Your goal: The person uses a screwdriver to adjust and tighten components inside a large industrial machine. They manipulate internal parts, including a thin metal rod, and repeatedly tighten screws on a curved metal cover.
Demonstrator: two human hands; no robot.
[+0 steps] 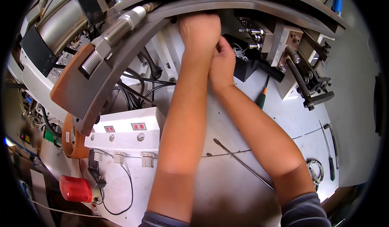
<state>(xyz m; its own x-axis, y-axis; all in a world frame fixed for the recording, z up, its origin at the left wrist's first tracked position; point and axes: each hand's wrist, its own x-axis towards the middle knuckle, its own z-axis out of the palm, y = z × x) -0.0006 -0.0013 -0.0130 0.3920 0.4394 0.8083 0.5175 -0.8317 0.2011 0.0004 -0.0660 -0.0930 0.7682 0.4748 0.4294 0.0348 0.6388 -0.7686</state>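
Note:
My left hand (200,29) reaches up under a curved dark metal arm (227,3) of a machine. It is bent at the wrist, and its fingers are hidden behind the hand and the metal. Close against the left wrist is my right hand (223,67), its fingers curled in and partly covered by the left forearm. Whatever it grips, if anything, does not show. Just right of the hands sits a black box-like part (243,71) with a tangle of thin pale strands (240,53) on it.
A screwdriver (262,99) and a long thin metal rod (243,163) lie on the white work surface (227,125). At left stand a white control box (125,127) with knobs and a red lamp (75,188). A metal bracket assembly (302,65) stands at right; black cables (131,91) run left of my forearm.

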